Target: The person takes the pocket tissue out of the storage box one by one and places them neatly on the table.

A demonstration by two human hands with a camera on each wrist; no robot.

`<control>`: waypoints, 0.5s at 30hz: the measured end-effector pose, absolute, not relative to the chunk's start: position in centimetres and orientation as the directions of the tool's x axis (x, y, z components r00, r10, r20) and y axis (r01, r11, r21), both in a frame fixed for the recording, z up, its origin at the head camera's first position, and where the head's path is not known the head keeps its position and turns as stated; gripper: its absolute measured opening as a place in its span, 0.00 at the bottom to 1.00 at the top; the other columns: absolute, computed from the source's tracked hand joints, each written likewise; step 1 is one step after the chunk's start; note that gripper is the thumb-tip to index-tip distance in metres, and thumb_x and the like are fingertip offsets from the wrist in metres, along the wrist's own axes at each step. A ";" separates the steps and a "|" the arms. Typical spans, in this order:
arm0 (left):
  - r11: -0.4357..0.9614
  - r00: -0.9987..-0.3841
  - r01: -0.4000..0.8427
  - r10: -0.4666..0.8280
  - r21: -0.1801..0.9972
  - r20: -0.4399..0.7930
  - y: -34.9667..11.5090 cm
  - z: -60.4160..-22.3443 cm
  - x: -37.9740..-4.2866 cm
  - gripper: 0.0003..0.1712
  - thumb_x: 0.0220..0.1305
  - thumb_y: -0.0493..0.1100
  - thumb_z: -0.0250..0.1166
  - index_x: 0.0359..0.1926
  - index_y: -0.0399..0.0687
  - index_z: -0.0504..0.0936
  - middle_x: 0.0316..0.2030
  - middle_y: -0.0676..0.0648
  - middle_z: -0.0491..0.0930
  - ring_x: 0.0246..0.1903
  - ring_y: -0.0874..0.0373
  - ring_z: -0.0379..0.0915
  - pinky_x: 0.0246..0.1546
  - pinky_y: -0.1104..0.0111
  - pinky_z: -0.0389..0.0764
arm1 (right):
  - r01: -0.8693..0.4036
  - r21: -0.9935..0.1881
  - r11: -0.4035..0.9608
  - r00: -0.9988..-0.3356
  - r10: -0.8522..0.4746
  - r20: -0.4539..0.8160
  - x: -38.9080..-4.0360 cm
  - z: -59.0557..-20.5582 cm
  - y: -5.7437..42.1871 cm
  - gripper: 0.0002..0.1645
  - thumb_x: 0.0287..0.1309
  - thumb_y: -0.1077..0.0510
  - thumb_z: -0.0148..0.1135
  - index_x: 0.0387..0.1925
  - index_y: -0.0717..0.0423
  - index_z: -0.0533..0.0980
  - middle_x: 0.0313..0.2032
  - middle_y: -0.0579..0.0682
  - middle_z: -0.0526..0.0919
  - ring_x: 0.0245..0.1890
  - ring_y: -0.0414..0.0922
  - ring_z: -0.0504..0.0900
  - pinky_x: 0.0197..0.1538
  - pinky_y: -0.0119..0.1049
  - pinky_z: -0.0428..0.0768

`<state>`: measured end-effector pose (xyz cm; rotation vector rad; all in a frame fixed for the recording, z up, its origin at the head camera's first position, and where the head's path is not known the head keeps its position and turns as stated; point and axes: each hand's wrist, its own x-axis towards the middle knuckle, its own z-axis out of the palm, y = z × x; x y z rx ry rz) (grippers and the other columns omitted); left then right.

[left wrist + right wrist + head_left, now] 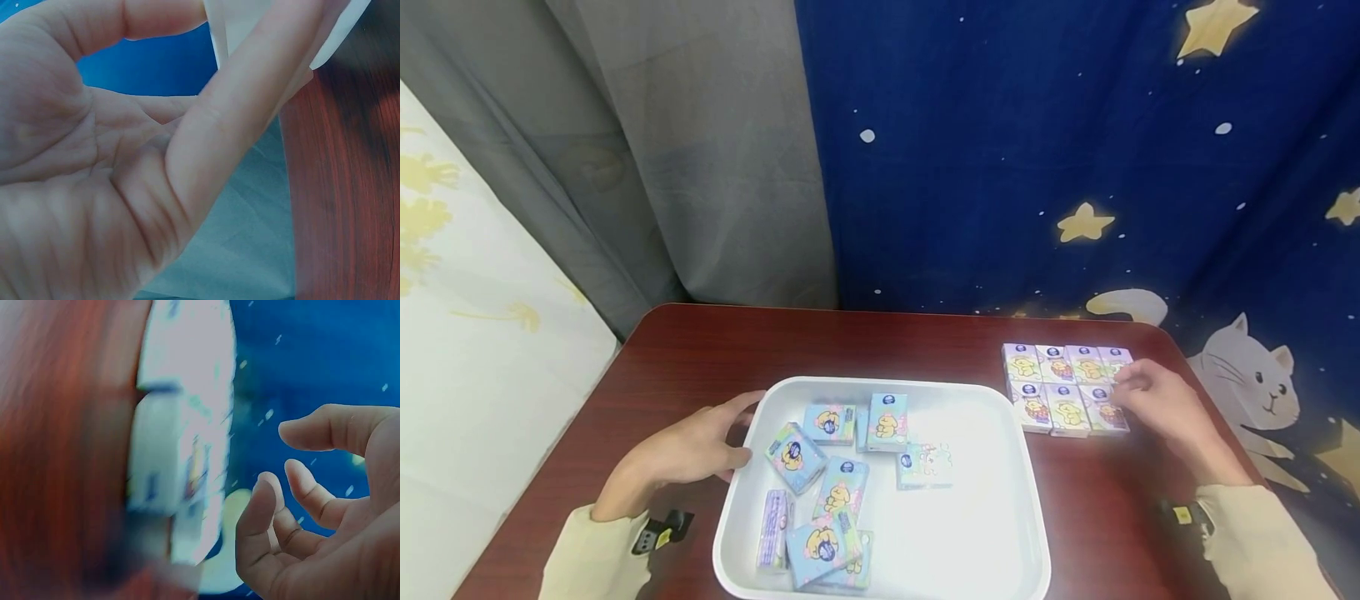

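A white tray (977, 533) holds several small light-blue printed packs (840, 487), loosely scattered, some overlapping. A purple pack (772, 530) stands among them at the tray's left. My left hand (688, 446) rests against the tray's left rim, its index finger and thumb touching the outside; the left wrist view shows the white rim (234, 28) beside them. To the tray's right, several purple and white packs (1067, 408) lie flat in two tight rows. My right hand (1161, 404) is at their right end, fingers loosely bent, holding nothing in the right wrist view.
Everything stands on a dark red wooden table (700, 358). Behind its far edge hang a grey curtain (737, 167) and a blue star-print curtain (962, 167). A white printed cloth (475, 375) hangs along the left side.
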<state>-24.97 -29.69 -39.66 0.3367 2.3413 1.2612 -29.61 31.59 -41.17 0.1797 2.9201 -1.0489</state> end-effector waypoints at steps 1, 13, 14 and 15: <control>0.553 -0.866 -0.002 0.416 0.833 -0.278 -29.7 -39.6 -24.9 0.49 0.65 0.25 0.68 0.82 0.30 0.56 0.63 0.28 0.78 0.44 0.45 0.88 0.35 0.54 0.93 | 0.109 -0.626 0.772 -0.994 0.087 -0.066 -29.5 -40.7 31.1 0.24 0.69 0.57 0.68 0.58 0.68 0.74 0.53 0.72 0.81 0.48 0.64 0.81 0.41 0.38 0.79; 0.553 -0.864 0.001 0.420 0.833 -0.277 -29.6 -39.6 -24.9 0.48 0.65 0.25 0.68 0.82 0.30 0.57 0.62 0.29 0.79 0.43 0.46 0.88 0.35 0.54 0.94 | -0.106 -0.642 0.759 -0.990 -0.139 -0.001 -28.0 -36.2 23.0 0.17 0.65 0.60 0.74 0.51 0.60 0.80 0.46 0.61 0.88 0.42 0.55 0.87 0.38 0.41 0.86; 0.552 -0.864 -0.001 0.419 0.834 -0.278 -29.6 -39.6 -24.9 0.48 0.65 0.25 0.68 0.82 0.30 0.57 0.62 0.29 0.79 0.43 0.46 0.88 0.35 0.54 0.94 | -0.136 -0.639 0.758 -0.986 -0.166 0.013 -27.9 -36.0 22.4 0.16 0.64 0.60 0.75 0.50 0.59 0.81 0.44 0.58 0.88 0.42 0.54 0.86 0.38 0.41 0.85; 0.550 -0.863 -0.001 0.421 0.835 -0.278 -29.6 -39.6 -24.9 0.48 0.65 0.25 0.68 0.82 0.30 0.57 0.62 0.29 0.79 0.43 0.45 0.88 0.35 0.54 0.94 | -0.163 -0.636 0.754 -0.981 -0.192 0.023 -27.8 -35.7 21.8 0.15 0.62 0.61 0.76 0.49 0.59 0.81 0.42 0.55 0.88 0.41 0.52 0.86 0.38 0.42 0.85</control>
